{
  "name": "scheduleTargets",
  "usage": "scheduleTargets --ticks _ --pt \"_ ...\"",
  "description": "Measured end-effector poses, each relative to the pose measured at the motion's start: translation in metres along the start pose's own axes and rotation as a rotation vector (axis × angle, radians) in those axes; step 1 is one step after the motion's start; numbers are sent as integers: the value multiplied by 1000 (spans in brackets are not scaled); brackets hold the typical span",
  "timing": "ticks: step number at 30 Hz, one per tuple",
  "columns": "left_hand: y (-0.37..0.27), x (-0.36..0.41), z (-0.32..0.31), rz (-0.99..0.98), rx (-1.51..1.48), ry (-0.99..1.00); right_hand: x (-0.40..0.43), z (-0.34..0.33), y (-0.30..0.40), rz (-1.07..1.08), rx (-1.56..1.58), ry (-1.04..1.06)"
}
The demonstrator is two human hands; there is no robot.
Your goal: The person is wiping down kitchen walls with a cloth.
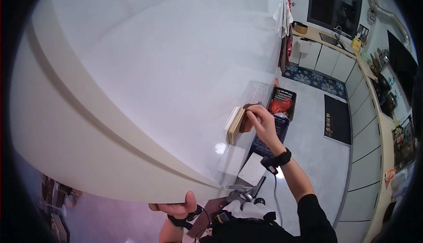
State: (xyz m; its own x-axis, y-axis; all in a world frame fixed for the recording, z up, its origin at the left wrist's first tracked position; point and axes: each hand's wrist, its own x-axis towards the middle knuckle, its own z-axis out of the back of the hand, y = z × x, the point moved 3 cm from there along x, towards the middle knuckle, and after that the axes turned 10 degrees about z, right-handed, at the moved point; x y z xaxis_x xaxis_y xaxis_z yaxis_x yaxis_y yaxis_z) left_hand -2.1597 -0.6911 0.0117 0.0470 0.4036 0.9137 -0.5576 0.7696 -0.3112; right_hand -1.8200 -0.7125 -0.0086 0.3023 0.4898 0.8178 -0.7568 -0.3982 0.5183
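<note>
A large cream panel (109, 163), its edge bowed by the lens, fills the left side. My left hand (175, 208) grips its lower edge, thumb on the near side and the other fingers mostly hidden. My right hand (262, 122) is raised beside a glossy white wall (178, 61). Its bent fingers hold a brown cloth-like piece (246, 124) against a cream, box-shaped wall fitting (235, 127), possibly a switch. The fingertips partly cover the brown piece. Both wrists wear black bands, and a cable hangs from the right one.
Dark plastic crates (282, 101), one with a red bag, stand beyond my right hand. Below them is a white box (252, 168). A kitchen counter (376, 87) with a sink (330, 40) runs along the right. A dark mat (337, 119) and a flowered mat (314, 78) lie on the floor.
</note>
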Motion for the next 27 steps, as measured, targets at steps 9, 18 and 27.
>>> scheduleTargets --ticks 9,18,27 --pt "2 1 4 62 41 20 12 15 26 -147 257 -258" --pt "5 0 3 3 107 131 20 -6 74 421 -167 53" --pt "2 -2 4 -15 6 20 35 13 32 232 -151 -13"
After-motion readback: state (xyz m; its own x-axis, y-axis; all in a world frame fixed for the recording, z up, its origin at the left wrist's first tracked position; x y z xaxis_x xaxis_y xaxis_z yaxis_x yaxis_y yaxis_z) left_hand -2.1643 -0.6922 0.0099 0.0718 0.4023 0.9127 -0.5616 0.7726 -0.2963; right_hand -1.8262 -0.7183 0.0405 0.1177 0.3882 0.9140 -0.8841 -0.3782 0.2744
